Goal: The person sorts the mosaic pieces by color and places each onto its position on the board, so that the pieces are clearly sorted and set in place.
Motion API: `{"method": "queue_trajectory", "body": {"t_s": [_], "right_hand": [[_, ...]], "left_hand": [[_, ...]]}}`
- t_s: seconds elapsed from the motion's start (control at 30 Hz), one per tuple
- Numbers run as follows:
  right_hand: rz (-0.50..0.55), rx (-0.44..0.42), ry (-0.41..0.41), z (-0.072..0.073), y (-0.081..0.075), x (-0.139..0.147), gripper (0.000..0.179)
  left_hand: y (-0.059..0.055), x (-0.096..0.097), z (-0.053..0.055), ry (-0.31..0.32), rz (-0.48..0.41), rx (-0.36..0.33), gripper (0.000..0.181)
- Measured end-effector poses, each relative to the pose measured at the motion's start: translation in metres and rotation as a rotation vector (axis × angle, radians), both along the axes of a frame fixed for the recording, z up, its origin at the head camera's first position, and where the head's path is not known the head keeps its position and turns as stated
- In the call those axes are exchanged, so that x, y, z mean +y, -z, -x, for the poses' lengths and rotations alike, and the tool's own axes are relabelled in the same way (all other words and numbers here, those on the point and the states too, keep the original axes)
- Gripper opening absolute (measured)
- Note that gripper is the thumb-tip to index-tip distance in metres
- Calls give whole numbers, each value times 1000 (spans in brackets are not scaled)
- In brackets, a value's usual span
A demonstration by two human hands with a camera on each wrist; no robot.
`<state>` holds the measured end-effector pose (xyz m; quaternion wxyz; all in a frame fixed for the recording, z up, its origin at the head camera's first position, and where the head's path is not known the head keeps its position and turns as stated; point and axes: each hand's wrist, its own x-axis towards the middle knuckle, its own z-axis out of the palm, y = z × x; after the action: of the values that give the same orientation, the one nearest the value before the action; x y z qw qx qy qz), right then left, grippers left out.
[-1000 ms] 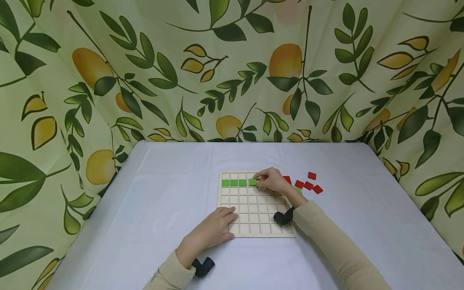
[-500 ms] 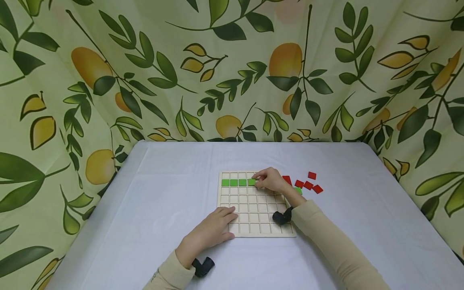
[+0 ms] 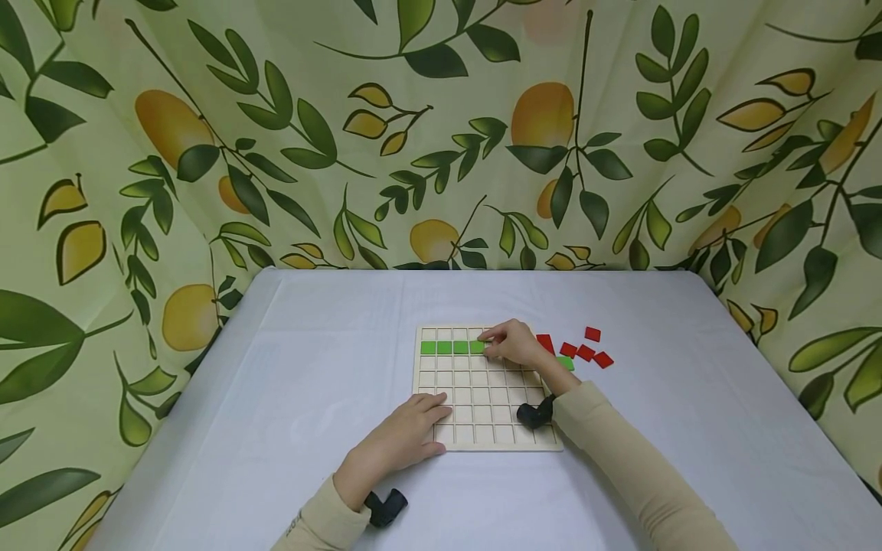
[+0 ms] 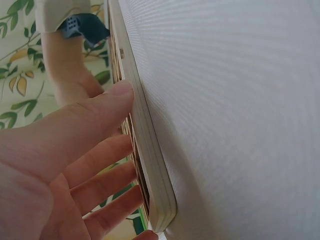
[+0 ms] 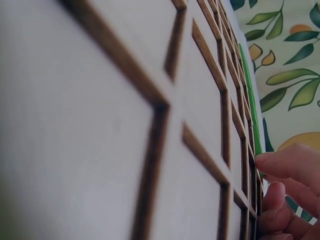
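Observation:
A pale wooden grid board [image 3: 474,396] lies flat on the table, with a row of green square tiles in its second row from the far side. My right hand [image 3: 517,344] pinches the rightmost green tile [image 3: 476,347] of that row at its right side. In the right wrist view, a fingertip touches the green strip [image 5: 257,140] at the board's far part. My left hand [image 3: 403,431] rests on the board's near left corner, fingers loosely spread. The left wrist view shows its thumb [image 4: 112,100] against the board's side edge [image 4: 150,145].
Several loose red tiles [image 3: 586,353] lie right of the board, with a green tile [image 3: 566,363] partly under the right forearm. A white cloth [image 3: 331,344] covers the table. A leaf-patterned curtain [image 3: 441,153] hangs behind. Black devices [image 3: 388,507] sit at both wrists.
The rightmost green tile has shifted slightly left and now lines up against the others in its row, my right hand moving with it. The left hand has stayed on the board.

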<state>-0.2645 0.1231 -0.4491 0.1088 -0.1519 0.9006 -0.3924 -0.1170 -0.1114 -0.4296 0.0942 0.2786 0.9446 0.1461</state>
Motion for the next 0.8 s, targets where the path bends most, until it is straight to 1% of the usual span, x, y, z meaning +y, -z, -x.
{"method": "queue_trajectory", "body": {"t_s": [0.27, 0.47, 0.67, 0.8], "right_hand": [[6, 3, 3, -1, 0, 0, 28], [30, 31, 1, -2, 3, 2, 27], [51, -18, 58, -5, 1, 4, 26], [71, -41, 78, -9, 0, 6, 26]], "left_hand": [[1, 0, 0, 3, -1, 10, 53], [-1, 0, 0, 2, -1, 14, 53], [-1, 0, -1, 0, -5, 10, 53], [0, 0, 0, 0, -2, 8, 53]]}}
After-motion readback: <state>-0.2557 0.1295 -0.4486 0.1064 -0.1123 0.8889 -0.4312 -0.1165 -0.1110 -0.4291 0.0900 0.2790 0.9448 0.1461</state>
